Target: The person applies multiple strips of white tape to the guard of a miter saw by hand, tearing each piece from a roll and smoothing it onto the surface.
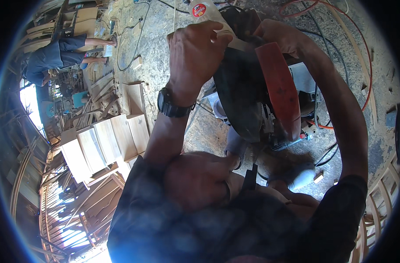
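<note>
We have both hands raised over a power saw (252,101) with a black body and an orange-red blade guard (279,87). Our left hand (195,57), a black wristwatch (173,103) on its wrist, is clenched tight around a pale plastic bottle (208,13) with a round red label, held just above and to the left of the saw's black housing. Our right hand (281,37) rests over the top of the saw behind the guard; we cannot tell whether its fingers are closed on a handle, since the machine hides them.

As for progress, we judge the work is midway: the saw is lifted off the concrete floor (165,52) below our grip, and no liquid is visible leaving the bottle.

Far left of our grip lie stacked light wooden boards (103,144), and beyond them another person (50,55) in blue bends over more timber. An orange cable (366,70) loops to the right.
</note>
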### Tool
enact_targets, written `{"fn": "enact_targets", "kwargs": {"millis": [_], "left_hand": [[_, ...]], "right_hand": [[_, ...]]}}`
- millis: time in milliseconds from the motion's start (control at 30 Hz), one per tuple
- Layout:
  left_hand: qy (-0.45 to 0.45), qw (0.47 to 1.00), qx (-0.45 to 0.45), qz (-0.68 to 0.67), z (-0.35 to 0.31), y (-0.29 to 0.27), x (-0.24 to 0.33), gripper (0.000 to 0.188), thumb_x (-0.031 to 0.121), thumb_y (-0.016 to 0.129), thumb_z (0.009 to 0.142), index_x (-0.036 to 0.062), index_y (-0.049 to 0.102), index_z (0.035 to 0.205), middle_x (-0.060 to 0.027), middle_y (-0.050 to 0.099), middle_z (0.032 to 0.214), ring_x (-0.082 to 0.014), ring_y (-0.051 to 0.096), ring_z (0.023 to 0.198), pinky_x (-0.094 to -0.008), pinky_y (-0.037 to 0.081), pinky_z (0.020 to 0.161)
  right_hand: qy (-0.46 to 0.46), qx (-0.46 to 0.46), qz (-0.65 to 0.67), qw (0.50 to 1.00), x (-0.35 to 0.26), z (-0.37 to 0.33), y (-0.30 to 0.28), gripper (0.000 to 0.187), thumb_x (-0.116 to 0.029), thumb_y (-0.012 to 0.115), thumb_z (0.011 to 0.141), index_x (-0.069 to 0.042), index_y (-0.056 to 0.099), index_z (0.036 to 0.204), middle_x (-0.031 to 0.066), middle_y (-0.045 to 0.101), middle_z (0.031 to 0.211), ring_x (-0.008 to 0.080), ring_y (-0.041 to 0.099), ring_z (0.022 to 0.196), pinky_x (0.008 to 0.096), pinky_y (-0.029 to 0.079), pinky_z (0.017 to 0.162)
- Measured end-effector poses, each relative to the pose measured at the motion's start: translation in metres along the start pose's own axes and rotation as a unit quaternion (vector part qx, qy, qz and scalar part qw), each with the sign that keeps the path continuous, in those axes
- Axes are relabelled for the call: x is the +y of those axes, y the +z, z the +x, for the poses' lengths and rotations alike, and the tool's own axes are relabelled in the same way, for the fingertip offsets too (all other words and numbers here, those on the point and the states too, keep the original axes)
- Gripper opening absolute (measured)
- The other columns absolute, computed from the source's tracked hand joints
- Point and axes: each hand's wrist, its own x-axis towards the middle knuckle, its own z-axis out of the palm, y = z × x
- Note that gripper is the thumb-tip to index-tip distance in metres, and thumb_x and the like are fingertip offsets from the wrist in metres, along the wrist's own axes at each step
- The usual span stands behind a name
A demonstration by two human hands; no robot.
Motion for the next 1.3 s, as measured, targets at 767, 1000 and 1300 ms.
{"fn": "enact_targets", "kwargs": {"millis": [767,1000,1300], "left_hand": [[0.020,0.990,-0.046,0.136,0.017,-0.009,-0.001,0.031,0.032,0.076,0.078,0.0061,0.076,0.095,-0.0111,0.075,0.085,-0.0246,0.073,0.080,-0.0343,0.057,0.075],[0.005,0.994,-0.110,0.015,0.021,-0.012,-0.012,0.028,0.026,0.079,0.080,0.0034,0.074,0.095,-0.0123,0.074,0.083,-0.0194,0.073,0.078,-0.0303,0.056,0.071],[0.037,0.995,-0.079,-0.055,0.015,-0.007,-0.007,0.022,0.021,0.079,0.081,0.0033,0.073,0.091,-0.0107,0.073,0.078,-0.0169,0.071,0.070,-0.0289,0.054,0.065]], "right_hand": [[-0.225,-0.048,-0.280,0.932,0.031,0.045,-0.011,0.027,-0.020,0.068,0.074,0.004,0.067,0.086,0.0194,0.067,0.076,0.0310,0.065,0.066,0.0380,0.048,0.060],[-0.183,-0.070,-0.198,0.960,0.046,0.052,-0.007,0.019,-0.012,0.067,0.078,0.003,0.071,0.088,0.0153,0.068,0.081,0.0272,0.065,0.066,0.0373,0.053,0.062],[-0.084,-0.014,-0.192,0.978,0.012,0.021,-0.008,0.031,-0.016,0.062,0.083,0.003,0.072,0.105,0.0147,0.071,0.089,0.0226,0.067,0.072,0.0358,0.054,0.063]]}}
